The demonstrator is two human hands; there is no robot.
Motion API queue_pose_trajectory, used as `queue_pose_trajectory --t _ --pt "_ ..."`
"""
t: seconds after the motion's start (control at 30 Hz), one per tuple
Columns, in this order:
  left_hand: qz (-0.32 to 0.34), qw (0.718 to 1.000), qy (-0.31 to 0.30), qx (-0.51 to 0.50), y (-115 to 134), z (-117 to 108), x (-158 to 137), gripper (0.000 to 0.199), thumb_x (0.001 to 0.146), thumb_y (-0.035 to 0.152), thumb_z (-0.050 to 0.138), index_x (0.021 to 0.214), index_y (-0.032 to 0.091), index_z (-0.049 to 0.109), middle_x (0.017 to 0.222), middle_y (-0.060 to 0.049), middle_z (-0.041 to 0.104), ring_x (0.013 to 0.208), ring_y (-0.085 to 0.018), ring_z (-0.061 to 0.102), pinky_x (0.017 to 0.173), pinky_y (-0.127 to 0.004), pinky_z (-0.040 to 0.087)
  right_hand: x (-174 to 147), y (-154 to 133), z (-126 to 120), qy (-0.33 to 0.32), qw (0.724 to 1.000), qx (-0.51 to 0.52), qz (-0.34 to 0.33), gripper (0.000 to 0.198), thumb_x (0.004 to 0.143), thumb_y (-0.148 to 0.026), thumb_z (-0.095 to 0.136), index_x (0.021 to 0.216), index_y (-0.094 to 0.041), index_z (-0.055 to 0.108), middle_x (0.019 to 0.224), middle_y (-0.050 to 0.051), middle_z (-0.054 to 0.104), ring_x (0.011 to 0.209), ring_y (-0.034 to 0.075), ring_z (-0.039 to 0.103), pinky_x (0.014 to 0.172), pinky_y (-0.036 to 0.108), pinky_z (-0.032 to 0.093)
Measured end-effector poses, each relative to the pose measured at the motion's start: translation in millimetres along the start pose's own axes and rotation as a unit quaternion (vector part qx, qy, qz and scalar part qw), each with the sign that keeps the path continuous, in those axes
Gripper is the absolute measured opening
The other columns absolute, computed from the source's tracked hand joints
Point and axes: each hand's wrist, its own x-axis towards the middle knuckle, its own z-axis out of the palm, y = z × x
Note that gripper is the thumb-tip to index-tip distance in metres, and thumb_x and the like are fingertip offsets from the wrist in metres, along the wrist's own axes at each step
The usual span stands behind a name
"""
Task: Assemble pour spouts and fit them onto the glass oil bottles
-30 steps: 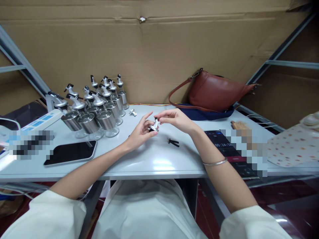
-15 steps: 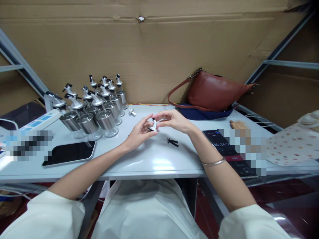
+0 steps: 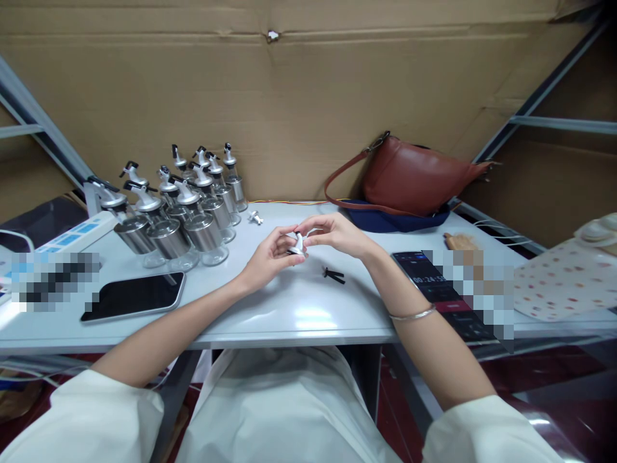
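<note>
Above the middle of the table, a small silver pourer spout point(image 3: 298, 245) with a dark tip is held between my two hands. My left hand point(image 3: 270, 257) grips its wide base between thumb and fingers. From the other side, the fingertips of my right hand point(image 3: 335, 233) pinch at the spout's upper part, partly hiding it. Small black pieces point(image 3: 333, 276) lie on the table just below my right hand. Beyond my left hand another small silver spout part point(image 3: 256, 218) lies on its side.
Several glass bottles with steel sleeves and pourer tops point(image 3: 168, 235) stand close together at the left. A phone point(image 3: 137, 296) lies in front of them. To the right are a brown bag point(image 3: 419, 173) on dark blue cloth, a phone showing a timer point(image 3: 429, 280), and a spotted pouch point(image 3: 563, 280).
Both hands stay in nearly the same place around the spout. The left fingers have shifted very slightly against it; nothing on the table has moved.
</note>
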Motion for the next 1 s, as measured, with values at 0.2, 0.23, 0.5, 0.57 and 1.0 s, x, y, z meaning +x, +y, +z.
queue_pose_trajectory --t 0.2,0.23,0.5,0.57,1.0 --pt "-0.005 1.0 -0.004 -0.009 1.9 0.7 -0.8 0.051 0.07 0.022 0.074 0.115 0.017 0.049 0.087 -0.002 0.063 0.088 -0.017 0.065 0.077 -0.027 0.046 -0.2 1.9 -1.7 -0.011 1.0 0.004 -0.01 0.026 0.061 -0.025 0.079 0.084 -0.015 0.071 0.087 0.004 0.07 0.074 0.016 0.065 0.075 0.035 0.052" --pt "-0.007 1.0 -0.007 -0.012 2.0 0.8 -1.0 0.05 0.07 0.022 0.074 0.114 0.018 0.049 0.087 -0.002 0.063 0.088 -0.017 0.065 0.077 -0.027 0.046 -0.1 2.1 -1.9 -0.013 1.0 0.003 -0.013 0.026 0.061 -0.025 0.079 0.083 -0.015 0.071 0.085 0.003 0.07 0.072 0.016 0.065 0.074 0.035 0.052" --pt "-0.01 1.0 -0.017 -0.016 -3.4 0.7 -0.3 0.063 0.069 0.024 0.075 0.125 0.02 0.046 0.088 -0.001 0.062 0.088 -0.016 0.063 0.081 -0.029 0.046 0.0 2.2 -1.7 -0.01 1.0 0.002 -0.006 0.024 0.059 -0.025 0.08 0.078 -0.015 0.069 0.072 0.001 0.069 0.067 0.016 0.065 0.073 0.035 0.051" --pt "-0.006 1.0 -0.015 -0.017 -6.7 1.1 0.2 0.073 0.068 0.024 0.076 0.133 0.022 0.041 0.088 -0.001 0.061 0.088 -0.016 0.062 0.084 -0.03 0.045 -0.2 1.0 -2.0 -0.016 1.0 -0.002 0.013 0.026 0.059 -0.025 0.08 0.079 -0.014 0.068 0.07 0.001 0.068 0.067 0.016 0.064 0.073 0.034 0.05" --pt "-0.005 1.0 0.029 0.007 -11.0 2.4 2.4 0.052 0.07 0.022 0.072 0.115 0.018 0.049 0.09 -0.002 0.06 0.091 -0.016 0.061 0.088 -0.032 0.045 -10.9 -0.4 -34.9 -0.149 0.943 -0.236 0.184 0.032 0.057 -0.037 0.077 0.075 -0.013 0.067 0.064 -0.001 0.061 0.063 0.012 0.053 0.065 0.027 0.04"
